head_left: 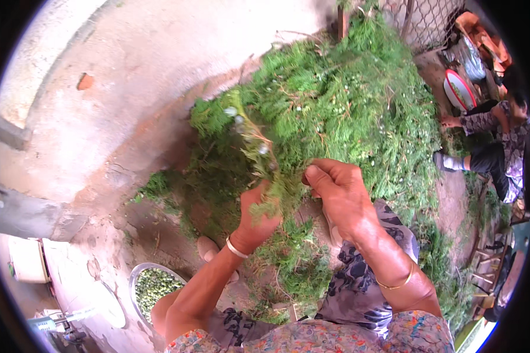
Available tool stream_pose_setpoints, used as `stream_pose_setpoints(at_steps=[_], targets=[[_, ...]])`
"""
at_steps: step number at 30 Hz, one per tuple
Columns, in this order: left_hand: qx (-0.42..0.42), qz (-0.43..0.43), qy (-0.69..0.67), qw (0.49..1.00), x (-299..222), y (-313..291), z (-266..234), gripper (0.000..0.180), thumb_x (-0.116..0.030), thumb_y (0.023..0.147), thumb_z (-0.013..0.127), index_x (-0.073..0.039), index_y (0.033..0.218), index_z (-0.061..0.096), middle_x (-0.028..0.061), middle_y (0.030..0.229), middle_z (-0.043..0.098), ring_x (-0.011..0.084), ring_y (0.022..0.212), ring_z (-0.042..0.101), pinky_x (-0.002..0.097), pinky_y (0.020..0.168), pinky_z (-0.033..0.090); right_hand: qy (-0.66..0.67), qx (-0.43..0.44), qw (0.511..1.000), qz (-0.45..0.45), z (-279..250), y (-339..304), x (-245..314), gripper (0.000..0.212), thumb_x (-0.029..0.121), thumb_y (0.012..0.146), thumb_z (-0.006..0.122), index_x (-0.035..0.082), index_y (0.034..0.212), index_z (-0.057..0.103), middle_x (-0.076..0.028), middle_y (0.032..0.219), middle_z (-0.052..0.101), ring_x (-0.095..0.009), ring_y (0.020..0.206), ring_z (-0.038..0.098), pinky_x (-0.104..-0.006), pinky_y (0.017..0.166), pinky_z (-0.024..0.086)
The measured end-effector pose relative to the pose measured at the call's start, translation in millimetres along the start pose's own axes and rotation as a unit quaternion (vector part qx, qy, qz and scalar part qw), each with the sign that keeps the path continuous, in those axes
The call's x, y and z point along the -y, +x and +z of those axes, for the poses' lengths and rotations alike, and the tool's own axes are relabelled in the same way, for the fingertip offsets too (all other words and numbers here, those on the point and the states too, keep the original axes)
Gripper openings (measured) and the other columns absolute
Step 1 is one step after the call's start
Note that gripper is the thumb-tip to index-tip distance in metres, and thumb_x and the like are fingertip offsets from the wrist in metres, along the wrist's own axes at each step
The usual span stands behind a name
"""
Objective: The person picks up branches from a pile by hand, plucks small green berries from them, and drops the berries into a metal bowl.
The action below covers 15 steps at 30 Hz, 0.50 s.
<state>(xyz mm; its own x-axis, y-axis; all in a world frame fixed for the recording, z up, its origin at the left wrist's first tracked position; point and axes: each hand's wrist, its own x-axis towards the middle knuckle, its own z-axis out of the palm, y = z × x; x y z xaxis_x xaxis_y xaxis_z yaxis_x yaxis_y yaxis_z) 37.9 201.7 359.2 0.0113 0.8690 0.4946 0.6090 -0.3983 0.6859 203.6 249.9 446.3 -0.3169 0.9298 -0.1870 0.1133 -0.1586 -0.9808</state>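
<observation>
My left hand (257, 222) is closed round the lower end of a leafy evergreen sprig (250, 132), which points up and away with small pale bluish cones along it. To its right, my right hand (340, 191) has thumb and forefinger pinched together close to the greenery. Whatever lies between those fingertips is too small or hidden to make out. Beneath and beyond both hands spreads a big heap of cut evergreen branches (347, 112), dotted with more pale cones. A metal basin (133, 294) of small green cones stands at my lower left.
At the far right sits another person (494, 147) beside a white red-rimmed basin (458, 91). Chain-link fencing (433, 23) rises behind the heap. A pale container (28, 259) stands at the left, and a reddish brick piece (85, 81) lies on the concrete.
</observation>
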Motion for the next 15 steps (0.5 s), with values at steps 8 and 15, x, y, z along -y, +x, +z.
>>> stream_pose_setpoints(at_steps=[8, 15], targets=[[0.091, -0.067, 0.133, 0.985, -52.6, -7.6, -29.5, 0.019, -0.007, 0.072, 0.064, -0.003, 0.09, 0.06, 0.0142, 0.069, 0.058, 0.0328, 0.058, 0.055, 0.0329, 0.053, 0.044, 0.102, 0.037, 0.992, -0.071, 36.2, 11.2, -16.4, 0.013, 0.005, 0.086, 0.057, -0.007, 0.086, 0.061, 0.001, 0.069, 0.057, -0.003, 0.065, 0.046, -0.0225, 0.057, 0.041], [-0.004, -0.188, -0.069, 0.98, -30.7, -30.3, -79.4, 0.02, -0.005, 0.081, 0.061, 0.0, 0.1, 0.058, 0.0055, 0.074, 0.06, 0.0141, 0.058, 0.053, 0.0296, 0.05, 0.042, 0.144, 0.13, 0.98, -0.035, 53.7, 6.1, -15.0, 0.012, 0.0, 0.087, 0.051, -0.003, 0.085, 0.062, 0.002, 0.071, 0.058, -0.004, 0.064, 0.049, -0.0221, 0.056, 0.042]])
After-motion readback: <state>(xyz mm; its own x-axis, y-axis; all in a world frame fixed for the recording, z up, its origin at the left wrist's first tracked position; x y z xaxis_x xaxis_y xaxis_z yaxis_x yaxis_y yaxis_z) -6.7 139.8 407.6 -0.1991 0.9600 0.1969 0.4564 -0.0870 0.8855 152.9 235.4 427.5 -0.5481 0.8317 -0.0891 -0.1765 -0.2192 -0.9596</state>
